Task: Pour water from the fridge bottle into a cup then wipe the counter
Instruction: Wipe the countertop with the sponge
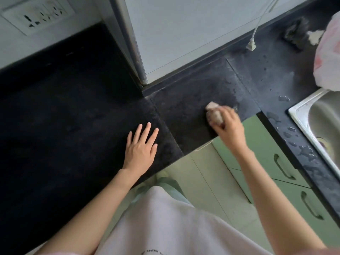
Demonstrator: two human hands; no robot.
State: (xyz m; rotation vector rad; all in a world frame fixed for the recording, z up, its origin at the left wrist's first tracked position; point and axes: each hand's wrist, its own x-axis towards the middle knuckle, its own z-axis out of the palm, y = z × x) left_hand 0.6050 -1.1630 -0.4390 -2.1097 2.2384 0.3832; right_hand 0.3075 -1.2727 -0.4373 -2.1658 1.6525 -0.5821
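Head view, two hands, right hand [227,126] gripping one cloth [214,112], left hand [140,146] flat

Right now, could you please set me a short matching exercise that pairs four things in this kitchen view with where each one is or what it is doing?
Things:
1. left hand
2. right hand
3. sink
4. white plug

States or places:
A. lies on the counter by the wall
B. grips a cloth
C. at the right edge of the view
D. rests flat, fingers spread, on the counter

Pairs: 1-D, 2-B, 3-C, 4-A
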